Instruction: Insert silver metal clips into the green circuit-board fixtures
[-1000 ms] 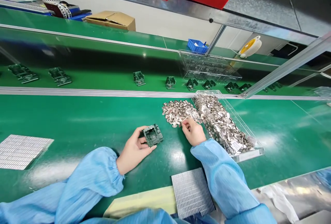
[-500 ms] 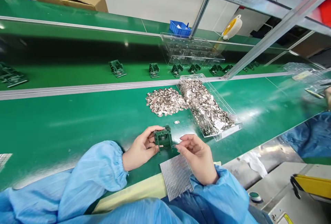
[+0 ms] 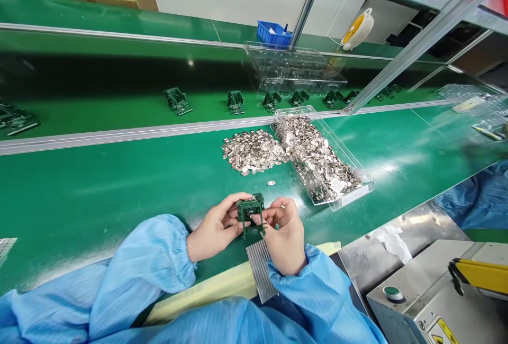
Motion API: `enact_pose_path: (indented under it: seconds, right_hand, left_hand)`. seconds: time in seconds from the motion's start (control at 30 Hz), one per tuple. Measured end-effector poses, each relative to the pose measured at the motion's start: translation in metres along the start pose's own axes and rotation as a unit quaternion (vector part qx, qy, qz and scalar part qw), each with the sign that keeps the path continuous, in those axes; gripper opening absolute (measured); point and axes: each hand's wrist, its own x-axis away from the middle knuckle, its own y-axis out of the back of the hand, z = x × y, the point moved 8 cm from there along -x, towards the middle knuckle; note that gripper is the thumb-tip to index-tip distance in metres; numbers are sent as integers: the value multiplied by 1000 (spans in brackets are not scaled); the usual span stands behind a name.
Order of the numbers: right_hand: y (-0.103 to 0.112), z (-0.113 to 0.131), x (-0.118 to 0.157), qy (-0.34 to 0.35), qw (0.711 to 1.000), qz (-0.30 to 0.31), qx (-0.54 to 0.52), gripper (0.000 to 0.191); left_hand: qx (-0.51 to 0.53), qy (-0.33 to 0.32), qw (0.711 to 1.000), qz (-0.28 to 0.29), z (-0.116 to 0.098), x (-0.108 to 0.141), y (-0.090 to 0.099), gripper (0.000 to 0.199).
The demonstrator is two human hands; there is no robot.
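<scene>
My left hand [image 3: 217, 230] grips a small green circuit-board assembly [image 3: 251, 206] by its left side, just above the green bench. The assembly has an open front, with two thin legs pointing toward me. My right hand [image 3: 283, 235] is closed at the assembly's right side, its thumb reaching into the opening; anything small between the fingertips is hidden. One loose silvery metal piece [image 3: 271, 182] lies beyond the hands. Farther back is a heap of similar metal pieces [image 3: 254, 151], beside a clear plastic tray [image 3: 351, 196] full of them.
Several green board assemblies [image 3: 236, 101] stand in a row on the belt behind a metal rail [image 3: 159, 133]. A clear blister tray [image 3: 293, 69] sits behind them. A ridged grey sheet [image 3: 260, 275] lies at the front edge, near a machine with a green button [image 3: 392, 293].
My right hand has moved left, from beside the assembly to against it, with the thumb now in its opening. My left hand keeps its hold. A co-worker's hand at far right has left view.
</scene>
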Motion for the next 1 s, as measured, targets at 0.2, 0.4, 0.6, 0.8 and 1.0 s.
enact_pose_path:
  seconds: [0.2, 0.4, 0.6, 0.8, 1.0]
  right_hand:
    - [-4, -3, 4, 4, 1000, 4, -14, 32]
    - [-1, -4, 9, 12, 1000, 0, 7, 23]
    - [-8, -15, 9, -39, 996, 25, -75, 28]
    - [-11, -18, 8, -57, 988, 30, -138, 30]
    - [-14, -20, 10, -76, 984, 42, -153, 33]
  left_hand:
    - [-32, -20, 999, -8, -2, 2, 0, 33]
    - [-73, -3, 995, -62, 1, 8, 4, 33]
    - [-103, 8, 991, -90, 5, 12, 7, 30]
    - [-111, 2, 990, -88, 1, 14, 5, 29]
    - [-115, 11, 989, -88, 1, 15, 5, 27]
